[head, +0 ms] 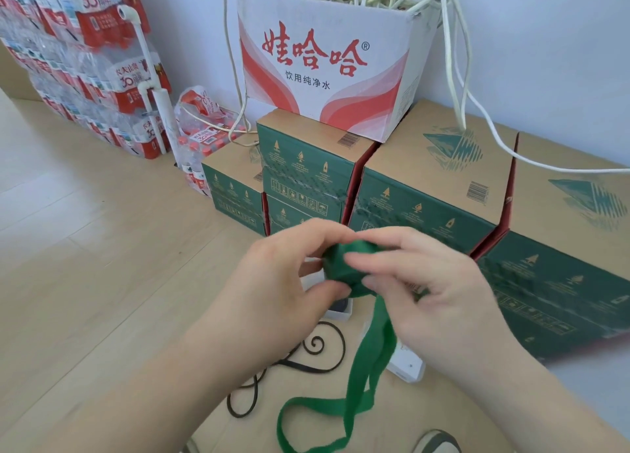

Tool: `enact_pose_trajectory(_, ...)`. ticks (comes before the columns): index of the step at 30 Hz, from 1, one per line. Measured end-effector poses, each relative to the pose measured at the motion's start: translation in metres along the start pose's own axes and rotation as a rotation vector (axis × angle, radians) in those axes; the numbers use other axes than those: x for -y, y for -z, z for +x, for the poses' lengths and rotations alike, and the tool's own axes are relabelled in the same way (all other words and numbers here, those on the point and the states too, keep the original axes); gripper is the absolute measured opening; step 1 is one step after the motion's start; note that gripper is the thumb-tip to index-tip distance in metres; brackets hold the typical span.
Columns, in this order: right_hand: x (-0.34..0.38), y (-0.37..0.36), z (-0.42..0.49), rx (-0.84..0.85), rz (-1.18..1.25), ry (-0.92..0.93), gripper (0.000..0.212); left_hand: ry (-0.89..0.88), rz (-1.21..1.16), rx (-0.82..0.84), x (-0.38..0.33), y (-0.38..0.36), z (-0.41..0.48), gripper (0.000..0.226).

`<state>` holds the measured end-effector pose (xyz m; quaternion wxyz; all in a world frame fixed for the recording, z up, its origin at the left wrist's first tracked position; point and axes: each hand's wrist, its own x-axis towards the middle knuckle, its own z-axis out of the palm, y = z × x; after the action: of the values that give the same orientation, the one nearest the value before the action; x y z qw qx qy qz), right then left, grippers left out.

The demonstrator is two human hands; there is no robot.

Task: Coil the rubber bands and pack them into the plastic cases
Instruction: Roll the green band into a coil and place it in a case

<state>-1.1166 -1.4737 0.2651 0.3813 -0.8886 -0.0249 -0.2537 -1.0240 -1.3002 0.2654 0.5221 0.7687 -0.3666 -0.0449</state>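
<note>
A green rubber band (344, 268) is partly wound into a roll, held up between both hands above the floor. My left hand (279, 282) pinches the roll from the left with thumb and fingers. My right hand (426, 289) holds it from the right, fingers curled over the band. The loose green tail (361, 381) hangs down and loops near the floor. A black rubber band (306, 357) lies curled on the floor below. Two clear plastic cases sit on the floor: one (341, 311) partly hidden under my left hand, another (409, 367) under my right wrist.
Green and brown cartons (426, 186) are stacked along the wall ahead, with a white and red box of cords (324, 64) on top. Packs of bottled water (85, 60) stand at the left. A shoe (436, 444) shows at the bottom edge. The floor is light wood.
</note>
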Motion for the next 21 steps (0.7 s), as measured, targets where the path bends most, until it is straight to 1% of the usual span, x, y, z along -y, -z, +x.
enact_pose_trajectory(2,0.001,0.004,0.004,-0.110,0.235,-0.180,0.039,0.097,-0.152,-0.051,-0.001,0.002,0.001,0.048)
enact_pose_trajectory(3,0.000,0.006,0.005,-0.146,0.351,-0.252,0.038,0.119,-0.233,-0.074,-0.003,0.001,0.001,0.048)
enact_pose_trajectory(4,0.000,0.007,0.006,-0.168,0.417,-0.299,0.036,0.120,-0.302,-0.102,-0.005,0.000,0.001,0.048)
enact_pose_trajectory(6,0.004,0.006,0.007,-0.189,0.433,-0.320,0.036,0.090,-0.393,-0.172,-0.008,-0.001,0.002,0.050)
enact_pose_trajectory(8,0.008,0.002,0.006,-0.190,0.459,-0.290,0.042,0.070,-0.459,-0.229,-0.009,-0.002,0.002,0.050)
enact_pose_trajectory(11,0.012,-0.004,0.005,-0.166,0.462,-0.237,0.048,0.104,-0.546,-0.247,-0.012,-0.008,-0.001,0.045)
enact_pose_trajectory(13,0.010,-0.005,0.002,-0.174,0.414,-0.213,0.047,0.133,-0.522,-0.193,-0.012,-0.011,-0.002,0.035)
enact_pose_trajectory(14,0.008,-0.005,0.001,-0.171,0.350,-0.191,0.046,0.142,-0.485,-0.163,-0.009,-0.011,-0.002,0.027)
enact_pose_trajectory(15,0.007,-0.005,0.001,-0.156,0.262,-0.155,0.044,0.135,-0.419,-0.145,-0.006,-0.009,-0.001,0.020)
enact_pose_trajectory(17,0.003,-0.003,0.001,-0.113,0.096,-0.065,0.041,0.057,-0.157,-0.142,-0.002,-0.003,0.001,0.015)
enact_pose_trajectory(18,0.001,-0.001,0.002,-0.086,0.048,-0.034,0.041,0.016,-0.043,-0.139,-0.001,-0.001,0.002,0.017)
enact_pose_trajectory(19,0.001,0.001,0.002,-0.057,0.021,-0.012,0.041,-0.008,-0.006,-0.131,-0.002,0.000,0.001,0.022)
enact_pose_trajectory(21,0.002,0.003,0.003,-0.007,-0.022,0.032,0.043,-0.016,-0.026,-0.101,-0.003,0.000,-0.001,0.045)
